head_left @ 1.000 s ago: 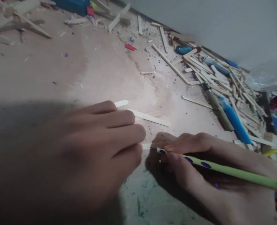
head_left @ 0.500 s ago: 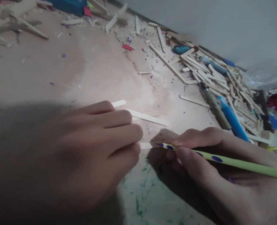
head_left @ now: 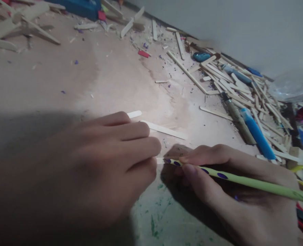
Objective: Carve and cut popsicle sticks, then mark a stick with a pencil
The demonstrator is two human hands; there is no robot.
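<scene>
Shadow covers most of the left hand [head_left: 95, 171], which lies palm down on the tabletop [head_left: 110, 75] with fingers [head_left: 141, 148] bunched forward; its wrist and forearm dissolve into the dark lower left corner. Its grip cannot be read from here, though the fingertips press at the near end of a flat wooden stick [head_left: 160, 160], of which only a short pale stub shows between the two hands. The right hand [head_left: 233, 181] is closed in a writing grip around a green pencil with purple dots [head_left: 233, 179]; the pencil's tip meets that stub, and the exact point is hidden in the shade under the thumb. The pencil's far end runs out of the picture at the right edge.

Just beyond the left fingertips lie two more sticks: one rounded end [head_left: 134, 114] peeks out from behind the index finger, and a longer one [head_left: 165, 130] lies bare. Farther right, a heap of sticks [head_left: 238, 89] crowds along the wall, with a blue marker [head_left: 257, 135] and a dull, blurred tool handle [head_left: 239, 121] among them. A clear plastic object [head_left: 293, 85] at the right is too hazy to name.
</scene>
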